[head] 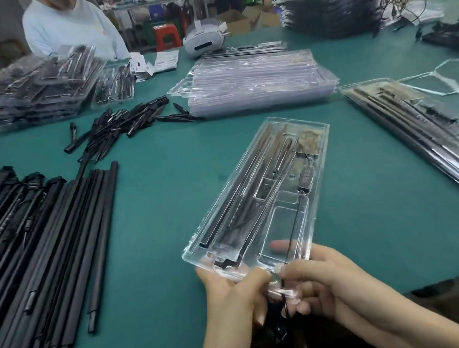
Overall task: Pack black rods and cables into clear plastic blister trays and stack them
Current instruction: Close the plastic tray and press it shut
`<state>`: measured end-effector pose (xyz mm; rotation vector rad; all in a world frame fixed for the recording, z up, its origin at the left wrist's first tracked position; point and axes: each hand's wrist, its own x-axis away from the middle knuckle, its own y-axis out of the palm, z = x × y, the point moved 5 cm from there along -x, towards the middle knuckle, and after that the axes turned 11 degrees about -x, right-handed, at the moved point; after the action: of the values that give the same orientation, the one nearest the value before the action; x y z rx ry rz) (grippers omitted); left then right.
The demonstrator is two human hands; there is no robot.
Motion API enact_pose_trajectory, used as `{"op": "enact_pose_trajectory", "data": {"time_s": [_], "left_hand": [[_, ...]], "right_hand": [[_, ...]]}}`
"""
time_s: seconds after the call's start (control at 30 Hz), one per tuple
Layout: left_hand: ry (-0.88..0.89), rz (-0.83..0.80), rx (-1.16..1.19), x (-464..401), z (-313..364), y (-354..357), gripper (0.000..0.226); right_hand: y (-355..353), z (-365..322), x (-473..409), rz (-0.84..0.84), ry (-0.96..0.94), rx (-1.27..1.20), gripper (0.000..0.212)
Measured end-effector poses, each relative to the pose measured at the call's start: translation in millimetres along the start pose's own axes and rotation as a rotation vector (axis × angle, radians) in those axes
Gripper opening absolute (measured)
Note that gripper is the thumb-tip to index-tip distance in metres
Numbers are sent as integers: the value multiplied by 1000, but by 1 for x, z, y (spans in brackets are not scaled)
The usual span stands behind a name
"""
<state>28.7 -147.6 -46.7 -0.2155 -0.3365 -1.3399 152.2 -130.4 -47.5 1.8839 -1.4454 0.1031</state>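
— Where's the clear plastic blister tray (pixel 262 193) right now?

— Just below the middle of the view, at about six o'clock, tipped up off the green table top (pixel 156 195) with its near short edge in both hands and its far end pointing toward one o'clock.

— What's in it?

— Long black rods (pixel 240 192) lie side by side in the left channels, running the tray's length. A thin black cable (pixel 296 218) with a small inline controller sits along the right side, and its loose end hangs over the near edge between the hands. The moulded pocket near the bottom right looks transparent, with a fingertip showing through it.

— And the hands?

— The left hand (pixel 231 290) pinches the near edge, thumb on top, fingers beneath. The right hand (pixel 317 279) is curled round the near right corner, thumb pressed by the cable.

— Around it?

— Loose black rods (pixel 50 235) at nine o'clock, a stack of empty clear trays (pixel 254 82) at twelve, packed trays (pixel 421 130) at three.
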Motion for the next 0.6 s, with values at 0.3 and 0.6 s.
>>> {"op": "enact_pose_trajectory", "data": {"time_s": [0.3,0.6], "left_hand": [[-31,-46,-33,3,-2,0,59],[-16,-88,36,4,-2,-2,56]], "right_hand": [[-3,2,-1,14,15,63,38],[2,1,-1,-21,17,67,33]]}}
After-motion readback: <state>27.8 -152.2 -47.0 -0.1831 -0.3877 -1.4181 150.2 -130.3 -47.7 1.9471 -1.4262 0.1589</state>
